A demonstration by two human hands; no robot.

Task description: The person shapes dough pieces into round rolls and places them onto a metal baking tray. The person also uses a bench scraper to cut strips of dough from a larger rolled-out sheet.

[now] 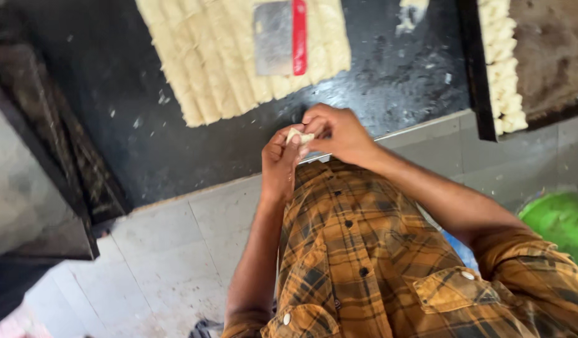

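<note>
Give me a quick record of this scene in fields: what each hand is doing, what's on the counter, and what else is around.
left hand: pinching dough piece
right hand: also gripping dough piece
counter: dark, flour-specked
dough sheet: pale, cut into strips
scraper: metal, red handle, lying on dough sheet
tray: dark, dough pieces along its edge
tub: green, lower right
floor: grey tiles

Scored dough sheet (226, 56) on black counter (145, 125), red-handled scraper (280, 37) atop it, tray of dough pieces (505, 69), green tub (561, 222)
</note>
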